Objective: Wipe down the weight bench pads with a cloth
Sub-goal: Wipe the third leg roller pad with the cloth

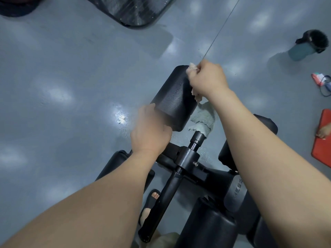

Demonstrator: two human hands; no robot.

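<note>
A black cylindrical foam roller pad (174, 97) juts out at the end of the weight bench's black metal frame (186, 158). My right hand (207, 79) grips a pale, worn cloth (202, 119) against the pad's right side, with the loose end hanging down over the frame post. My left hand (148, 133) holds the pad's near left end, fingers wrapped under it. More black pads lie lower: one at the left (114, 161), one at the right (265, 122) and a large one (211, 224) close to me.
The floor is glossy grey. A teal bottle with a dark lid (308, 45) stands at the right, with small packets and a cord (322, 83) and an orange mat (322, 140) beyond. A dark mat (132, 9) lies at the top. My sandalled foot (150, 203) is beside the frame.
</note>
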